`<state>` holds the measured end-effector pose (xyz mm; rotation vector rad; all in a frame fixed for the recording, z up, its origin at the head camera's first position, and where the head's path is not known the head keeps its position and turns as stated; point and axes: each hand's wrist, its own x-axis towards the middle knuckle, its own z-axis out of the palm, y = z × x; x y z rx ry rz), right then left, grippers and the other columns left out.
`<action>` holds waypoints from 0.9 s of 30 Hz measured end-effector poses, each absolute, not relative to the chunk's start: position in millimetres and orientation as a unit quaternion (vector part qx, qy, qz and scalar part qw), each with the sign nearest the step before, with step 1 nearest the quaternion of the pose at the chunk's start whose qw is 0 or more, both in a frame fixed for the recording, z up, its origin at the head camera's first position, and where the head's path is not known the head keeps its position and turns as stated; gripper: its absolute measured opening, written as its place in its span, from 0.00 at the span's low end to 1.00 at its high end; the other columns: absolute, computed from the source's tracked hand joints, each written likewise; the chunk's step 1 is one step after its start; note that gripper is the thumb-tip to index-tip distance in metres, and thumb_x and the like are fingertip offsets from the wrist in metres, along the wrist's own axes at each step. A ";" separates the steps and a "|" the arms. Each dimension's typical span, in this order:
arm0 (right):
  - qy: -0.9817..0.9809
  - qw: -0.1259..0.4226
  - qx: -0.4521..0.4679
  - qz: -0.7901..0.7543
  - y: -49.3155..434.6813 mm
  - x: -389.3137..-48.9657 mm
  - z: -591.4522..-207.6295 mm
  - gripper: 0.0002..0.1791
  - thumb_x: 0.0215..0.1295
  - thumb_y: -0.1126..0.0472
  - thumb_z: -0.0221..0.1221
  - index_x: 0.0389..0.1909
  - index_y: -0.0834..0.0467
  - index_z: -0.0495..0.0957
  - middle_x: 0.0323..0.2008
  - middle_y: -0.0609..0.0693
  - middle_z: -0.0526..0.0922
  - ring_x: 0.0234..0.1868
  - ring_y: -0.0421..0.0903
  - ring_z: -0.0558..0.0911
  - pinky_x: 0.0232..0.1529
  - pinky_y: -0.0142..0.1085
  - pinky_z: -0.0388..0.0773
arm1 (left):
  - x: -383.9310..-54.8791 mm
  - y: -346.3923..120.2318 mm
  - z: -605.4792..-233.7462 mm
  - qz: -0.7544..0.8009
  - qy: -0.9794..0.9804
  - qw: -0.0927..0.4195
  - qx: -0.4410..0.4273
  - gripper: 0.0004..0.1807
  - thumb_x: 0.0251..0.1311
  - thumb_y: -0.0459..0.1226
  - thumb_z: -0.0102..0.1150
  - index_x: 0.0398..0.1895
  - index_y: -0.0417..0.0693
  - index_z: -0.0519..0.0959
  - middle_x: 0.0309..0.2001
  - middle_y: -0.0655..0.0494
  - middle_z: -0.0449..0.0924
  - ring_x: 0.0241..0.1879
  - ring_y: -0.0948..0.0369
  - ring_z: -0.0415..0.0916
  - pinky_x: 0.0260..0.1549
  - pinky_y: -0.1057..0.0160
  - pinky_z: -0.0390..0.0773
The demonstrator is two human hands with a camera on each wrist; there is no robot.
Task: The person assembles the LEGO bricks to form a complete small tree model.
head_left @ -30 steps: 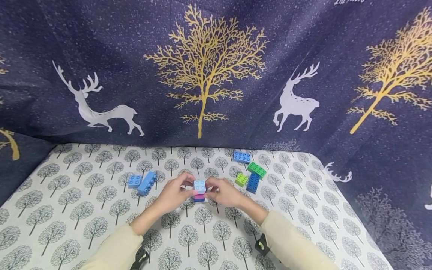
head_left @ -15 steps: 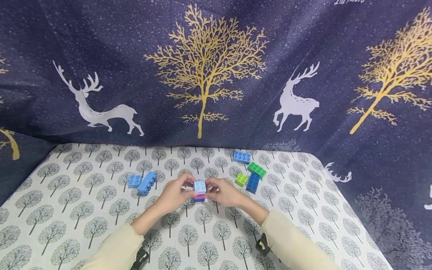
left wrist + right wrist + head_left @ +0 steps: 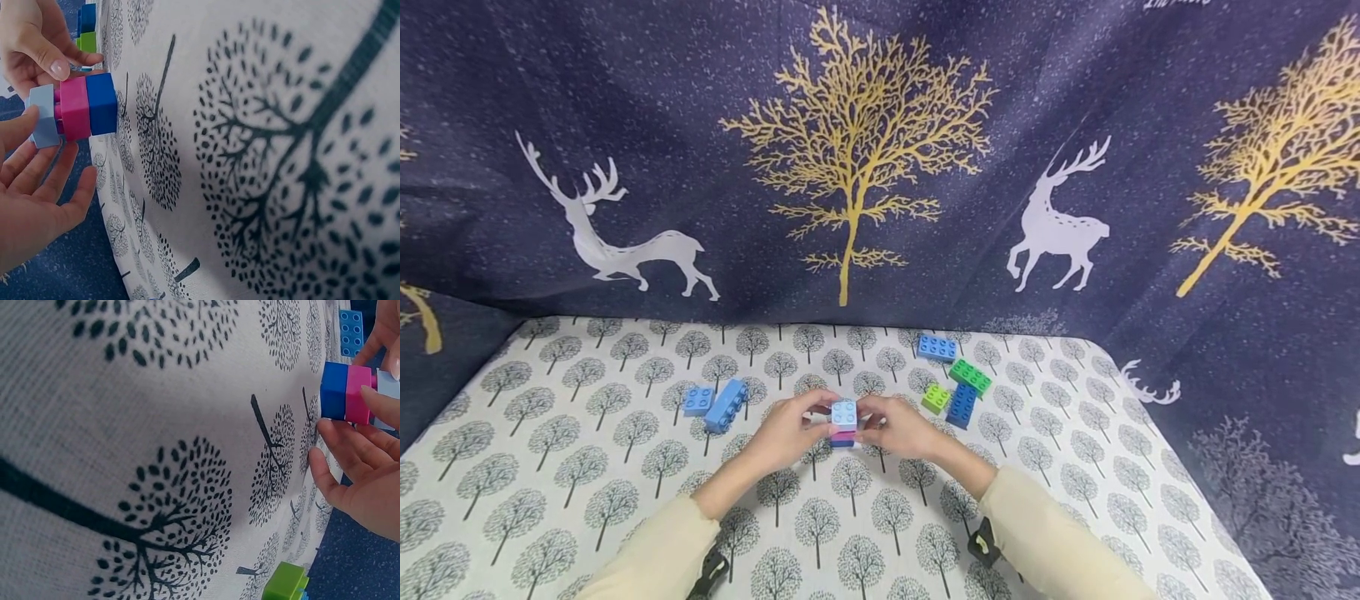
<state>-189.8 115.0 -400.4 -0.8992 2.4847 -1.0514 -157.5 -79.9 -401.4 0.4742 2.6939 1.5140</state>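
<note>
Midway between the two hands stands a short stack: a dark blue brick [image 3: 102,104] on the tablecloth, a pink brick [image 3: 75,109] above it, a light blue brick [image 3: 844,414] on top. Pink studs show in a narrow gap under the light blue brick in the left wrist view. My left hand [image 3: 788,428] pinches the light blue brick between thumb and fingers. From the other side, my right hand [image 3: 898,427] grips the pink brick, its thumb against one face and its fingers along the stack's side in the right wrist view.
To the left lie a small blue brick [image 3: 698,402] and a long blue brick [image 3: 727,407] on its side. Rightward are a lime brick [image 3: 936,398], a green brick [image 3: 971,377], a darker blue brick [image 3: 962,406] and a blue brick [image 3: 937,347]. A dark curtain [image 3: 917,275] hangs behind the table.
</note>
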 end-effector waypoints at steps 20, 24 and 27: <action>0.859 0.131 -0.328 -0.370 116.5 -188.5 -392.4 0.25 0.54 0.67 0.63 0.54 0.64 0.70 0.45 0.55 0.78 0.40 0.48 0.79 0.37 0.28 0.77 | -158.6 -82.8 -404.9 0.478 0.860 0.004 0.178 0.17 0.50 0.29 0.62 0.45 0.43 0.76 0.44 0.48 0.79 0.45 0.49 0.75 0.44 0.54 0.77; 0.864 0.122 -0.333 -0.358 116.8 -187.8 -381.4 0.24 0.55 0.65 0.63 0.54 0.62 0.72 0.47 0.54 0.78 0.41 0.48 0.79 0.37 0.29 0.77 | -158.9 -83.5 -404.0 0.473 0.860 0.003 0.190 0.16 0.51 0.29 0.62 0.45 0.43 0.76 0.44 0.48 0.79 0.45 0.48 0.75 0.43 0.54 0.78; 0.870 0.109 -0.340 -0.340 116.5 -187.5 -375.3 0.20 0.56 0.64 0.62 0.51 0.62 0.74 0.46 0.54 0.79 0.40 0.47 0.79 0.36 0.28 0.76 | -159.2 -83.5 -403.0 0.474 0.861 0.007 0.186 0.16 0.51 0.29 0.62 0.45 0.44 0.76 0.43 0.49 0.79 0.45 0.49 0.75 0.43 0.54 0.78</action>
